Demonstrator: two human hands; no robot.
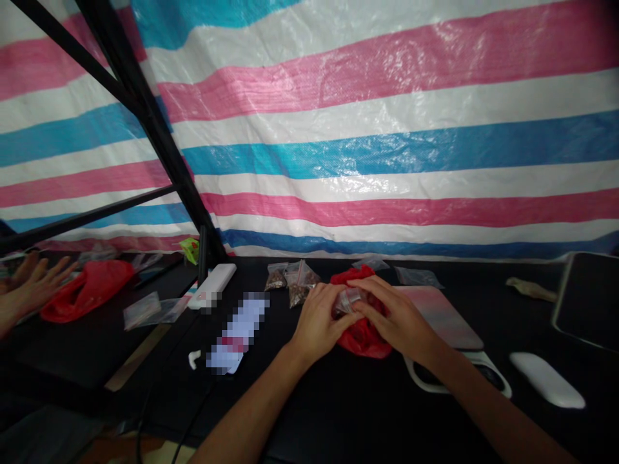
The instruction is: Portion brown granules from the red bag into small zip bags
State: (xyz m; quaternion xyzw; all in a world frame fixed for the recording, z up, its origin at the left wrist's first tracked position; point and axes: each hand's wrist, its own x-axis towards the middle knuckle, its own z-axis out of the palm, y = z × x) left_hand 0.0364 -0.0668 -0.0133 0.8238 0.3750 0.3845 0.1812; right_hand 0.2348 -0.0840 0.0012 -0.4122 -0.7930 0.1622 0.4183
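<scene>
Over a red plastic bag on the black table, my two hands meet from either side. A small clear zip bag shows between them, partly covered by fingers, so its contents are hard to make out. My left hand is closed on its left side. From the right, the fingers and thumb of my right hand pinch the same clear bag. Just beyond my left hand lie small zip bags with brown bits inside, one beside another.
To the left are a phone, a white power bank and a white earbud. On the right lie a pinkish flat device, a white mouse-shaped case and a dark tablet. Another person's hand is at far left.
</scene>
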